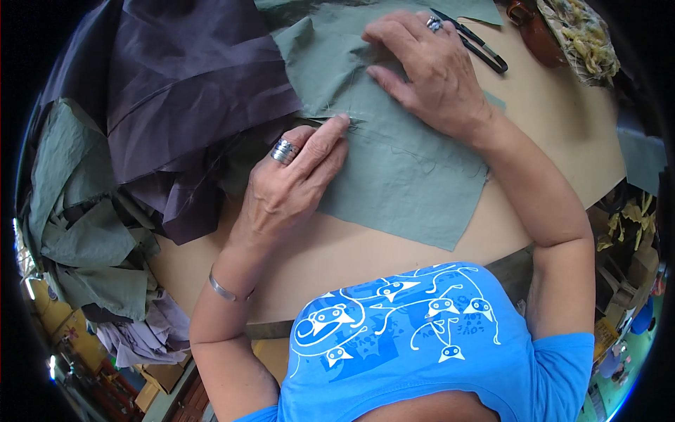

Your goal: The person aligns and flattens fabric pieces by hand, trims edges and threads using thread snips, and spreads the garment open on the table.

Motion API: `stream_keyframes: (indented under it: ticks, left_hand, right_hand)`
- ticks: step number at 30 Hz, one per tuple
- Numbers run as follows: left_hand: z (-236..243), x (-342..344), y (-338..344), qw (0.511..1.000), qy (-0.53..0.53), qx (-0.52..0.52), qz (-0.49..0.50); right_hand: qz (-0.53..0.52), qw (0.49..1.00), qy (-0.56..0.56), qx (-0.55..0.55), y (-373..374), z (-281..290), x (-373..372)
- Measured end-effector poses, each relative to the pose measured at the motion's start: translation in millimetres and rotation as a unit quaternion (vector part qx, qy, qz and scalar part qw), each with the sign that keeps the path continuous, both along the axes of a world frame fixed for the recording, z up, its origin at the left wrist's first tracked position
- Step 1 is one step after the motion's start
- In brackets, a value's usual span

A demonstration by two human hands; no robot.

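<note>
A grey-green cloth (pixel 415 186) with frayed edges and loose threads lies spread on the table, a seam or fold running across it. My left hand (pixel 299 172), wearing a wide silver ring, has its fingers close together at this fold. Its foremost fingertip presses on the cloth, and the undersides of the fingers are hidden. Further up and to the right, my right hand (pixel 439 74) rests over the same cloth, its thumb held apart from the bent fingers. Just beyond that hand lies a pair of black thread snips (pixel 485 53).
Dark purple-grey fabric (pixel 197 91) covers the table's left side. More green cloth (pixel 91 235) hangs in a heap over the left edge. A brown pot (pixel 540 35) stands at the far right beside a bundle of yellowish dried material (pixel 580 35). The tan tabletop (pixel 569 133) curves round on the right.
</note>
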State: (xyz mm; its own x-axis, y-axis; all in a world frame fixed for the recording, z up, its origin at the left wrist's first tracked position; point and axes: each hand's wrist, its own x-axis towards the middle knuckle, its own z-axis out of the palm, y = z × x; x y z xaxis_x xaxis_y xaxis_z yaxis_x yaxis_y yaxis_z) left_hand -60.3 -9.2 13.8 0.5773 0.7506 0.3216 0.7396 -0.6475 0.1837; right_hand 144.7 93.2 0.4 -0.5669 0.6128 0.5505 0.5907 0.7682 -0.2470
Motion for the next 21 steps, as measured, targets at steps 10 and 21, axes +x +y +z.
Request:
stream_keyframes:
  ticks: [10,21]
  left_hand:
    - [5.3,-1.5,22.0,0.997,0.024,0.066,-0.044]
    - [4.4,-8.4,37.0,0.990,0.048,0.088,-0.103]
  right_hand:
    - [0.058,0.998,-0.006,-0.013,-18.9,3.6,-2.3]
    - [0.170,0.978,-0.081,0.093,-55.1,-9.1,6.5]
